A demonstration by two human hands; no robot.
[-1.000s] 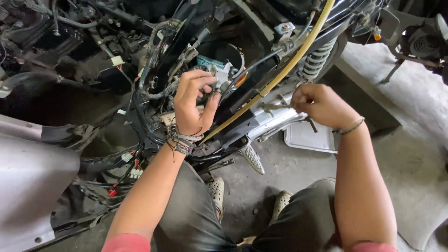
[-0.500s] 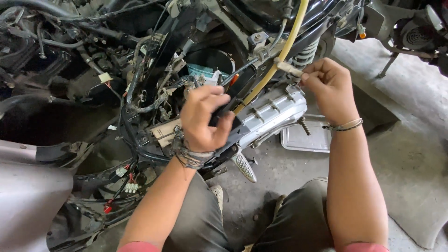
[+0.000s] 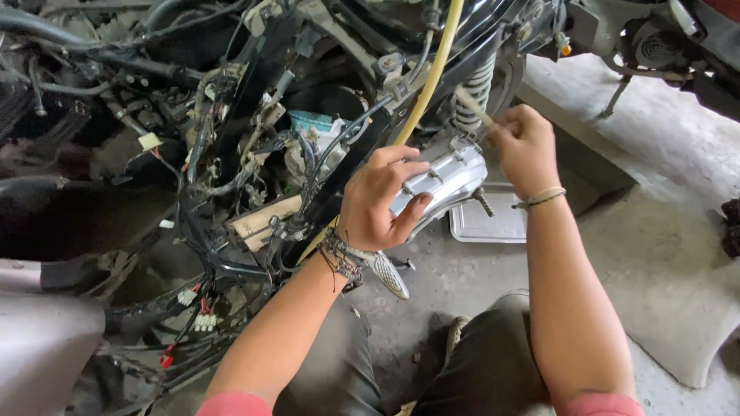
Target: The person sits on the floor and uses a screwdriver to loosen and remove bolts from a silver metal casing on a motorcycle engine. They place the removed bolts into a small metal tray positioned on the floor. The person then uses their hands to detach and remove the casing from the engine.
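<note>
My left hand rests on the stripped motorcycle's silver ribbed engine cover, fingers on top of it and thumb curled under its lower edge. Beaded bands circle that wrist. My right hand is closed around a thin pale rod-like tool, whose tip points up-left toward the coil spring. A yellow hose runs diagonally just left of the right hand, passing behind the left hand. Black frame bars and tangled wiring fill the area left of both hands.
A flat metal tray lies on the concrete floor under the engine cover. A ridged footpeg sticks out below my left wrist. A grey body panel sits at lower left, and another vehicle's parts stand at upper right.
My left hand has left the wiring and a dark part and moved right onto the silver cover. My right hand has stayed by the coil spring, and the pale tool is now visible in it.
</note>
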